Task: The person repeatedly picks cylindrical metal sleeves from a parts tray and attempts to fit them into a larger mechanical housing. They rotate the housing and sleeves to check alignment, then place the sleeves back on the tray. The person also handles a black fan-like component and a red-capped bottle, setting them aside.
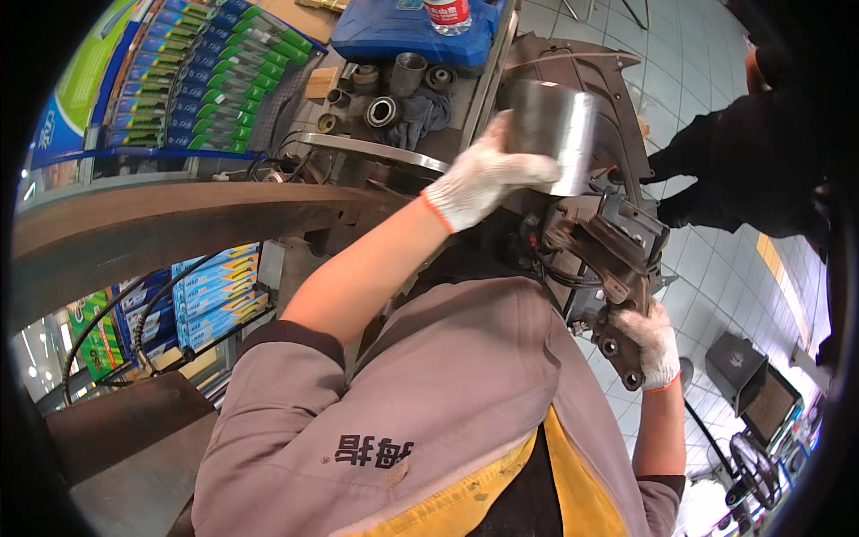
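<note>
My left hand [483, 177], in a white knit glove with an orange cuff, is closed on the side of a large shiny steel cylinder [559, 134]. Its thumb reaches along the cylinder's lower edge, while the other fingers are partly hidden behind it. Lower right, my right hand [653, 347], gloved alike, grips a brown metal bracket [619, 352] with round holes at its lower end. Between the two hands sits a dark metal assembly [608, 237] with cables. A curved brown metal frame [573, 55] stands behind the cylinder.
Ahead, a bench holds a blue case [403, 34] with a bottle [447, 14], metal rings [383, 111] and a grey rag [420, 121]. Packaged goods [215, 80] hang at left above a long brown beam [179, 219]. A dark-clothed person [752, 166] is at right.
</note>
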A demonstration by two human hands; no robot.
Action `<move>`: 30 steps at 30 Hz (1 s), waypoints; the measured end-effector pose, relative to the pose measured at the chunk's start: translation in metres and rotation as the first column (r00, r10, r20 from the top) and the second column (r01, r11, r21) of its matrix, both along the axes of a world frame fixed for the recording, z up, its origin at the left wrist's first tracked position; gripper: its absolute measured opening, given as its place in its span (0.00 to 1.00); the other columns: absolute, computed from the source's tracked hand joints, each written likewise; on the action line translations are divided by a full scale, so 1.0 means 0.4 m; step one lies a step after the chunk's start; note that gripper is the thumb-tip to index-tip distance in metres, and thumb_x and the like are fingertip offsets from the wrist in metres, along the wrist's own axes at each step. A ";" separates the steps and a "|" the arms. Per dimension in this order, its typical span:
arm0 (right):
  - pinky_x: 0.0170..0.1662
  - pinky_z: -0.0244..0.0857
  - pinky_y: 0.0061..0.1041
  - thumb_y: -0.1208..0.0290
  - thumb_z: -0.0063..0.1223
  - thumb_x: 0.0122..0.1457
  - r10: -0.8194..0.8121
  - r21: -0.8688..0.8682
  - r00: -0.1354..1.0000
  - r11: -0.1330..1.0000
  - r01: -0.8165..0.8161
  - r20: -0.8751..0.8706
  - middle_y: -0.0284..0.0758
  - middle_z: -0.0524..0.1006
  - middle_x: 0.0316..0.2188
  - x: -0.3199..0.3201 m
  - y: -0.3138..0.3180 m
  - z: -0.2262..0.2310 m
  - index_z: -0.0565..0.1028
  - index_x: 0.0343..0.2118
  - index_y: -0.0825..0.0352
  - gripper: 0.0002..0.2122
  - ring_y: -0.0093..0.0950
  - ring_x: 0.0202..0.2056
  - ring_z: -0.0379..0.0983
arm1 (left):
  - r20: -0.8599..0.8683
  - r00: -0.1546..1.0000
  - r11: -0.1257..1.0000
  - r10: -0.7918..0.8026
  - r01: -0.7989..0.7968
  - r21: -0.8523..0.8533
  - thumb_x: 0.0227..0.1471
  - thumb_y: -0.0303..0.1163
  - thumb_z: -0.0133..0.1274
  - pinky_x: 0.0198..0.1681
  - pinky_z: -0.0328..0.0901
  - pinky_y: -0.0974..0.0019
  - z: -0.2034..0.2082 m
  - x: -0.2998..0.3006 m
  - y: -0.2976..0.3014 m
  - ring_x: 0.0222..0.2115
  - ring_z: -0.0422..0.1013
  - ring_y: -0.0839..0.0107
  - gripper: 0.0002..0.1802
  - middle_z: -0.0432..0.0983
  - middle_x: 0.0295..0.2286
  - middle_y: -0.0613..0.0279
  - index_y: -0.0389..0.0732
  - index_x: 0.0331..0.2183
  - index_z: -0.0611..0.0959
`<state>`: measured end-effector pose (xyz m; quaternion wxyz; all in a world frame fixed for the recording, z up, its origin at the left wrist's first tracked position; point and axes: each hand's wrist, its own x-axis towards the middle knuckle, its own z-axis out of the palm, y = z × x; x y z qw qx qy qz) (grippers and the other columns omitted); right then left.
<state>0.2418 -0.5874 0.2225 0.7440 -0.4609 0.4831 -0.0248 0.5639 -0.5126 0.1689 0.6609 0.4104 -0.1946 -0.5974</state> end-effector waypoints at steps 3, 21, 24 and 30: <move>0.37 0.77 0.30 0.73 0.61 0.58 -0.130 0.149 0.987 0.982 0.115 0.095 0.39 0.82 0.38 -0.046 -0.001 -0.061 0.76 0.52 0.75 0.19 0.29 0.34 0.80 | 0.299 0.953 0.967 0.045 -0.116 0.225 0.47 0.29 0.70 0.53 0.73 0.61 -0.054 0.107 0.088 0.47 0.77 0.69 0.45 0.78 0.50 0.57 0.37 0.64 0.68; 0.37 0.77 0.43 0.76 0.60 0.59 -0.452 0.253 0.861 0.826 0.503 -0.235 0.43 0.78 0.34 -0.191 0.073 -0.203 0.72 0.50 0.71 0.17 0.38 0.33 0.79 | 0.347 0.006 0.330 -0.938 -0.293 0.897 0.40 0.56 0.68 0.63 0.68 0.52 -0.292 0.396 -0.118 0.61 0.73 0.52 0.55 0.76 0.60 0.49 0.42 0.66 0.72; 0.37 0.77 0.44 0.77 0.59 0.59 -0.512 0.254 0.832 0.793 0.554 -0.216 0.44 0.78 0.32 -0.214 0.087 -0.192 0.72 0.45 0.72 0.13 0.39 0.32 0.79 | 0.281 -0.055 0.284 -0.958 -0.322 0.903 0.40 0.54 0.69 0.63 0.68 0.52 -0.369 0.357 -0.137 0.61 0.72 0.51 0.53 0.75 0.60 0.47 0.43 0.66 0.72; 0.37 0.78 0.41 0.77 0.58 0.60 -0.519 0.241 0.821 0.788 0.567 -0.236 0.44 0.78 0.32 -0.249 0.094 -0.191 0.72 0.46 0.74 0.13 0.39 0.32 0.79 | 0.277 -0.166 0.323 -0.946 -0.438 0.839 0.49 0.43 0.65 0.61 0.66 0.45 -0.470 0.315 -0.110 0.64 0.63 0.48 0.43 0.64 0.64 0.49 0.48 0.65 0.70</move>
